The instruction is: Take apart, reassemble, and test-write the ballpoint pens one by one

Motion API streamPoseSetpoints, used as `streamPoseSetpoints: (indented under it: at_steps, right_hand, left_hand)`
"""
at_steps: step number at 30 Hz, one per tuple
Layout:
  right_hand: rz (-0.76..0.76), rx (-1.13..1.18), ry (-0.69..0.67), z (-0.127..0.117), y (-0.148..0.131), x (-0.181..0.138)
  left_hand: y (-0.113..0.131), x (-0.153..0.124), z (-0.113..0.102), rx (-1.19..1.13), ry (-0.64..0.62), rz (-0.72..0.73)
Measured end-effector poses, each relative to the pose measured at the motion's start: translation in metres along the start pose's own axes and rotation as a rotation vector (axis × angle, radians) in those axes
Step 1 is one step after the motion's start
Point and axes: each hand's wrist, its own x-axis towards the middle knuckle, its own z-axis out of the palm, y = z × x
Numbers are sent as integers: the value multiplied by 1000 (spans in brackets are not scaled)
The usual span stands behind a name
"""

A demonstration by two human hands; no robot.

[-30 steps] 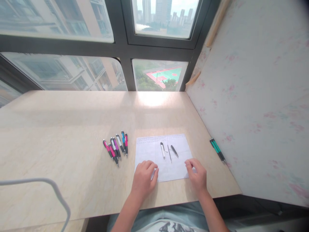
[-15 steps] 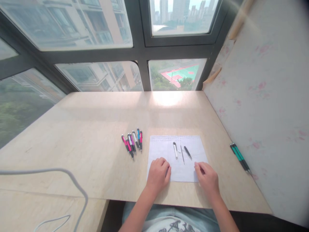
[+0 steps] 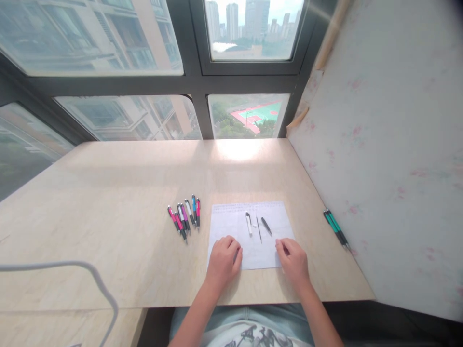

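Observation:
A white sheet of paper (image 3: 235,226) lies on the pale desk (image 3: 126,202) in front of me. On it rest the parts of a taken-apart pen: a white barrel (image 3: 248,223), a thin refill (image 3: 258,229) and a dark tip piece (image 3: 266,226). My left hand (image 3: 223,260) rests on the sheet's near left corner with its fingers curled loosely. On the near right corner sits my right hand (image 3: 292,260), fingers bent the same way. I see nothing held in either hand.
Several coloured pens (image 3: 184,217) lie in a row left of the sheet. Two green pens (image 3: 335,228) lie at the desk's right edge against a pale flowered wall (image 3: 379,144). A window (image 3: 231,62) is behind the desk. A grey cable (image 3: 83,279) loops at the near left.
Only the camera has swung, first right and then back left. My hands have stayed on the sheet's near corners, and the pens have not moved.

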Motion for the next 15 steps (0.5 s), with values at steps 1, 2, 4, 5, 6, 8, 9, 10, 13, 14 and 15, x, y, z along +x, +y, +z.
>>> streamPoseSetpoints:
  at_steps: [1, 2, 4, 5, 6, 8, 9, 10, 13, 14, 15]
  right_hand:
    - [1, 3, -1, 0, 0, 0]
    - [1, 7, -1, 0, 1, 0]
    - [0, 12, -1, 0, 1, 0]
    - [-2, 10, 0, 0, 1, 0]
    - [-4, 6, 2, 0, 1, 0]
    - [-6, 0, 1, 0, 0, 0]
    - [-7, -2, 0, 0, 0, 0]
    - [-7, -2, 0, 0, 0, 0]
    - [-9, 1, 1, 0, 1, 0]
    - [-8, 1, 3, 1, 1, 0]
    - [-7, 1, 5, 1, 1, 0]
  left_hand:
    - [0, 0, 0, -2, -1, -2]
    - [0, 0, 0, -3, -5, -4]
    - [0, 0, 0, -1, -11, -9]
    - [0, 0, 0, 0, -12, -9]
    - [-1, 0, 0, 1, -11, -8]
    - [-1, 0, -1, -2, -2, -1]
    - [-1, 0, -1, -5, 4, 2]
    - [-1, 0, -1, -9, 10, 7]
    - [-1, 1, -1, -19, 25, 10]
    - [-1, 0, -1, -22, 28, 9]
    - [-1, 0, -1, -23, 28, 7]
